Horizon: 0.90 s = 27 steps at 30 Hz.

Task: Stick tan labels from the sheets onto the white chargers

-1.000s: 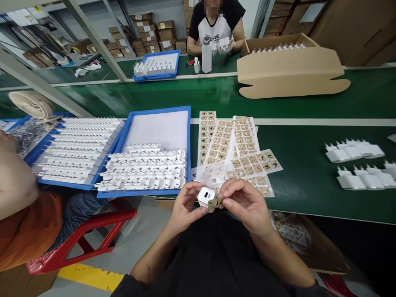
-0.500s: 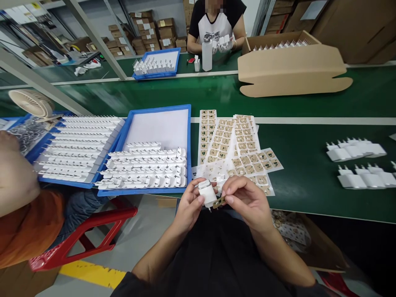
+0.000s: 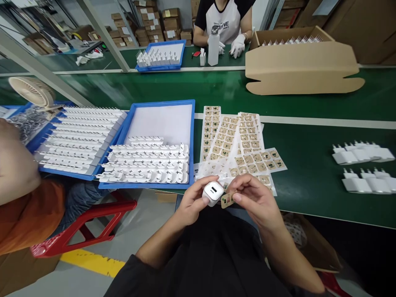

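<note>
A white USB charger [image 3: 213, 192] is gripped in my left hand [image 3: 193, 201], its port face turned up toward me. Between thumb and fingers of my right hand [image 3: 255, 200] is a tan sticker [image 3: 227, 200] with dark cut-outs, just right of the charger. A small gap shows between the two. Overlapping sheets of the same stickers [image 3: 252, 161] lie on the green table beyond my hands. To their left is a blue-rimmed tray [image 3: 192, 136], partly filled with rows of white chargers [image 3: 148, 167].
A second tray of chargers [image 3: 83, 140] sits farther left, beside a seated person [image 3: 18, 198]. Two groups of chargers [image 3: 361, 152] stand on the right of the table. Across the bench are a gloved person [image 3: 227, 24] and an open carton [image 3: 303, 68].
My left hand has turned the charger so its port face shows. The sticker now faces up more. Across the bench, the gloved person's hands have come down to the table, without the white pieces.
</note>
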Tool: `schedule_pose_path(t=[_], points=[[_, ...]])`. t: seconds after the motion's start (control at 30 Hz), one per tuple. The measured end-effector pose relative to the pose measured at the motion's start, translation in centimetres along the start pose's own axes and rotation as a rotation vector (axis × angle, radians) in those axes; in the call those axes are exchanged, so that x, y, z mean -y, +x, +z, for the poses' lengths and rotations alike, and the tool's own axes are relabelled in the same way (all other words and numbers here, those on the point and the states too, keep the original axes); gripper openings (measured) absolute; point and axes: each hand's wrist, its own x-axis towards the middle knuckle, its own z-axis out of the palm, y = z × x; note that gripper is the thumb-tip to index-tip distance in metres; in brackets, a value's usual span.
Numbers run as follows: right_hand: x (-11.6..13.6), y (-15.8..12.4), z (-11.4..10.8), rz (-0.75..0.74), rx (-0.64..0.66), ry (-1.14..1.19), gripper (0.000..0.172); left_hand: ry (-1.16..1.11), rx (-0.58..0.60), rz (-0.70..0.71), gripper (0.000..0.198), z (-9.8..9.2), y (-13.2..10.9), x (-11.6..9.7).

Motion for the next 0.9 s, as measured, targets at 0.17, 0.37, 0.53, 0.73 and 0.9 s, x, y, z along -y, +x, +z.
schedule_pose_path(t=[0.17, 0.37, 0.53, 0.73, 0.9], points=[[-0.2, 0.4, 0.8, 0.002, -0.031, 0.059, 0.01, 0.142, -0.032, 0.104, 0.069, 0.8, 0.8, 0.4], [-0.3, 0.3, 0.5, 0.016, -0.063, 0.086, 0.012, 0.441, -0.106, 0.33, 0.066, -0.6, 0.8, 0.5], [0.5, 0.4, 1.0, 0.017, -0.066, 0.086, 0.014, 0.566, -0.07, 0.504, 0.055, -1.3, 0.9, -0.4], [0.9, 0.9, 1.8, 0.02, -0.094, 0.001, 0.018, 0.708, -0.038, 0.575, 0.051, -1.3, 1.0, -1.7], [0.9, 1.0, 1.9, 0.007, -0.099, -0.046, 0.018, 0.734, -0.034, 0.584, 0.054, -1.3, 1.1, -1.8]])
